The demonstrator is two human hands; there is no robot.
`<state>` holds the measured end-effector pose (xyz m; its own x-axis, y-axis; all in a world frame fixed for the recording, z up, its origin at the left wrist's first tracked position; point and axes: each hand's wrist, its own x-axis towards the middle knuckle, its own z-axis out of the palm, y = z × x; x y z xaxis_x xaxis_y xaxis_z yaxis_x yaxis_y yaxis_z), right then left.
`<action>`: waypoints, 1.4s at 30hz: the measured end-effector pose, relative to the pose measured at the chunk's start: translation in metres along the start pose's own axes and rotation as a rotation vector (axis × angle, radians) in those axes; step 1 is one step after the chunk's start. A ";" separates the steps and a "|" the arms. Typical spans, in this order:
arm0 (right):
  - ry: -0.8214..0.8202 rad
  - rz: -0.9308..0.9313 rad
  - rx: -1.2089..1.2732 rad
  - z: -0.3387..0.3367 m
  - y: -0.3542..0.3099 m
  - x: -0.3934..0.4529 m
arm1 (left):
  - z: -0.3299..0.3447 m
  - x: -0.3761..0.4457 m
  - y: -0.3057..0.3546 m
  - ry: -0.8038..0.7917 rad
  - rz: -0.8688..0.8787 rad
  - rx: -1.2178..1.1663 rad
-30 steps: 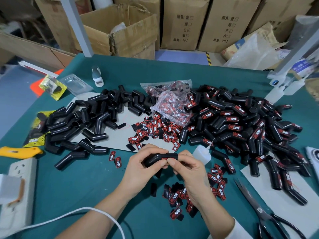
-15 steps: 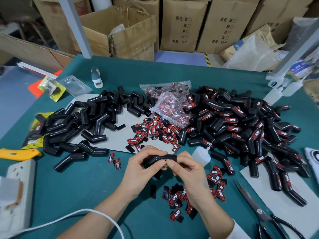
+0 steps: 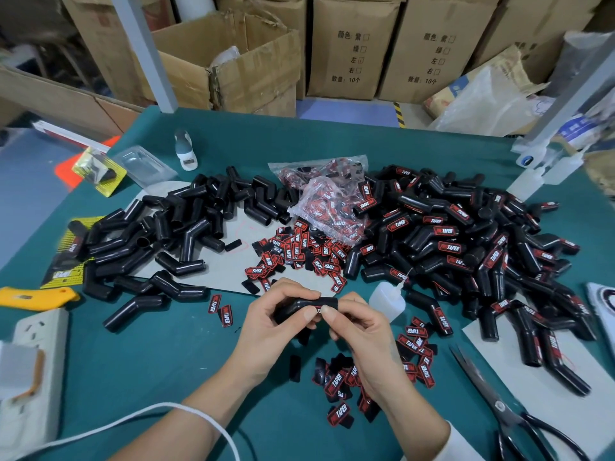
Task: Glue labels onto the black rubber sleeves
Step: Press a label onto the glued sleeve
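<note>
My left hand (image 3: 276,317) grips a bent black rubber sleeve (image 3: 304,305) just above the green table. My right hand (image 3: 357,331) pinches the sleeve's right end, thumb pressed on a red label there. Plain sleeves (image 3: 173,241) are piled at the left. Labelled sleeves (image 3: 466,241) are heaped at the right. Loose red-and-black labels (image 3: 299,251) lie behind my hands, and more labels (image 3: 342,384) lie under my right wrist. A small glue bottle (image 3: 387,299) lies right of my hands.
Scissors (image 3: 506,407) lie at the front right. A plastic bag of labels (image 3: 332,201) sits mid-table. A yellow cutter (image 3: 33,297) and a white power strip (image 3: 30,371) are at the left edge. Cardboard boxes (image 3: 349,48) stand behind the table.
Both hands keep the same hold on the sleeve. My right thumb has shifted slightly along its right end.
</note>
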<state>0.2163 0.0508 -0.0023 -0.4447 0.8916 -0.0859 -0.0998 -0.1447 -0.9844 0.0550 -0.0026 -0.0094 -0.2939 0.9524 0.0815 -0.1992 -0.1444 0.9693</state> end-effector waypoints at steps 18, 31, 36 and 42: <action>-0.014 0.029 0.039 -0.005 0.004 0.000 | -0.006 -0.001 -0.001 -0.044 0.239 0.349; -0.029 0.079 0.099 -0.007 0.010 0.002 | -0.002 -0.001 -0.001 -0.016 0.236 0.259; -0.019 0.083 0.082 -0.006 0.011 0.011 | -0.001 0.003 -0.005 0.016 0.185 0.229; -0.097 0.077 0.049 0.004 0.004 0.026 | -0.003 0.024 -0.004 0.047 0.199 0.274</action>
<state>0.2002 0.0717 -0.0080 -0.5368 0.8315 -0.1431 -0.1046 -0.2339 -0.9666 0.0463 0.0197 -0.0125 -0.3455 0.8985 0.2707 0.1227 -0.2427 0.9623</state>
